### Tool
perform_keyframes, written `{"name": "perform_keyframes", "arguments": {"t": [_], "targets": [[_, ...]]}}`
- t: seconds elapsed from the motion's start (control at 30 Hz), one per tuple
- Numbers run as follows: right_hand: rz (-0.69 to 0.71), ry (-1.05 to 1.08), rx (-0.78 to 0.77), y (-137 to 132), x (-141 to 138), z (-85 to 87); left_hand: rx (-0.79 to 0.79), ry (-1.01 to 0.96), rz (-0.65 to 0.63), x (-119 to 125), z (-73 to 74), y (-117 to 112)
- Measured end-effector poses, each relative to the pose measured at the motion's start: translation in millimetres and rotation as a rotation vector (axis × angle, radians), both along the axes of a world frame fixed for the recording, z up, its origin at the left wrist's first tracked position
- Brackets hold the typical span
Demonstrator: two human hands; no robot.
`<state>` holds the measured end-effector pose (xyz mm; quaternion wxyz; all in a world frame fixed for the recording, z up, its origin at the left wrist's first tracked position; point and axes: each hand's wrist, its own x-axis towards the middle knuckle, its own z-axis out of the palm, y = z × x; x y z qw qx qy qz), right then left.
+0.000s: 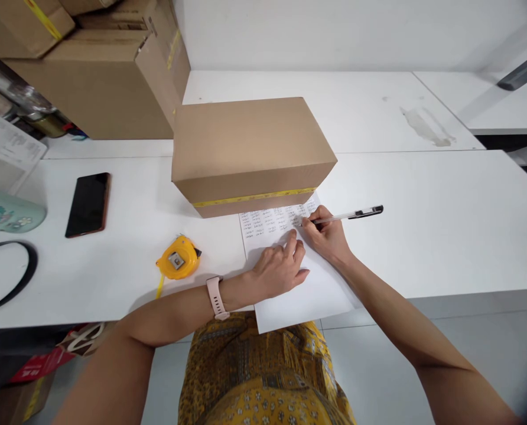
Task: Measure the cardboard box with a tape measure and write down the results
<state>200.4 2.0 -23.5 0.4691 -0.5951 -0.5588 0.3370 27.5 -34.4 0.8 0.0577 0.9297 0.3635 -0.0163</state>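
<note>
A white sheet of paper (308, 298) lies on the table, its near edge jutting past the table's front. Rows of small handwriting cover its upper part, and its far end runs under or behind a closed cardboard box (250, 141) with yellow tape. My right hand (328, 239) grips a clear pen (350, 216) with a black cap end, its tip at the written rows. My left hand (279, 268) rests on the sheet with fingers spread, index finger near the pen tip. A yellow tape measure (179, 258) sits left of my left hand, a bit of its blade out.
On the left are a dark phone (88, 204), a mint-green bottle (13, 209) and a black loop (28, 268). Larger cardboard boxes (113, 82) stack at the back left. A dark grey object (524, 68) stands at the far right. The white table (423, 218) meets a wall behind.
</note>
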Motion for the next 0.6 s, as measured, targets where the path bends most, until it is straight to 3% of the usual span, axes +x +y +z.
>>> {"name": "perform_keyframes", "arguments": {"t": [0.6], "targets": [[-0.014,-0.027,0.009,0.9,1.0,-0.2,-0.002,0.017,-0.008,0.0,1.1,0.7]]}}
